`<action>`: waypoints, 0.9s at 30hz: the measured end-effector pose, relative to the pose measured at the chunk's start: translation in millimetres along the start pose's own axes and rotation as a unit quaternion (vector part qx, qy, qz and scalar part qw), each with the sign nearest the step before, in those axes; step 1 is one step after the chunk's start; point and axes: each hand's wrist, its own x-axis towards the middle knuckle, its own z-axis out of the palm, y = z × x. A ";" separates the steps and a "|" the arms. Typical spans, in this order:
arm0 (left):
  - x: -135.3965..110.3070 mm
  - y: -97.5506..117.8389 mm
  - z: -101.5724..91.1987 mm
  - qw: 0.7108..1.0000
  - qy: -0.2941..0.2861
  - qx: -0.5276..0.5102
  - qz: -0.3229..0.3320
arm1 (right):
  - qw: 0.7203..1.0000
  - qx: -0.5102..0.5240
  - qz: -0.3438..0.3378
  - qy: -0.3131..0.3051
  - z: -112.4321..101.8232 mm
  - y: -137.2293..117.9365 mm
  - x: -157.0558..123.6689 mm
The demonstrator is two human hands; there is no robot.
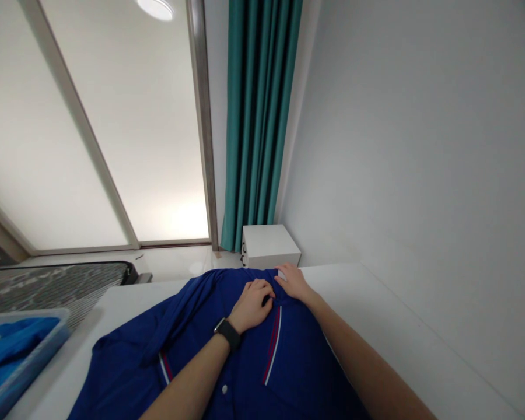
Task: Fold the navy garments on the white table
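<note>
A dark blue button-up shirt (249, 350) with white and red stripe trim is spread over a white table. My left hand (254, 300), a black watch on its wrist, rests on the upper middle of the shirt. Its fingers are curled, with thumb and forefinger closing on the fabric. At the shirt's far edge lies my right hand (294, 281), thumb apart from the fingers and a pale gap showing between them. Its fingertips touch the cloth near the table's far side. The near part of the shirt runs out of the picture.
On the left, a clear plastic bin (30, 370) holds bright blue cloth. Behind it is a grey patterned mattress (61, 286). A white cabinet (269, 245) stands beyond the table (354, 291), below a green curtain (258, 128). A wall rises on the right.
</note>
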 end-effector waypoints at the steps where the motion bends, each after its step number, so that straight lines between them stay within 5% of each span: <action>1: 0.0 0.2 -0.1 1.000 0.000 -0.002 0.001 | 1.000 -0.004 0.007 -0.004 2.4 0.3 3.1; 10: 1.2 5.0 -5.2 1.000 -0.005 -0.011 -0.012 | 0.999 -0.020 0.019 -0.022 2.1 -3.9 30.0; 15: 2.2 -3.2 2.0 0.996 0.053 -0.055 -0.034 | 1.000 -0.027 0.003 0.006 -5.5 -12.8 29.6; 20: 1.5 -8.4 8.0 0.990 0.124 -0.041 -0.047 | 0.999 -0.010 -0.032 0.033 -27.3 -28.3 4.0; 27: -0.9 0.9 2.4 0.989 0.113 0.068 -0.074 | 0.985 0.031 -0.171 0.006 -33.2 -50.7 -55.9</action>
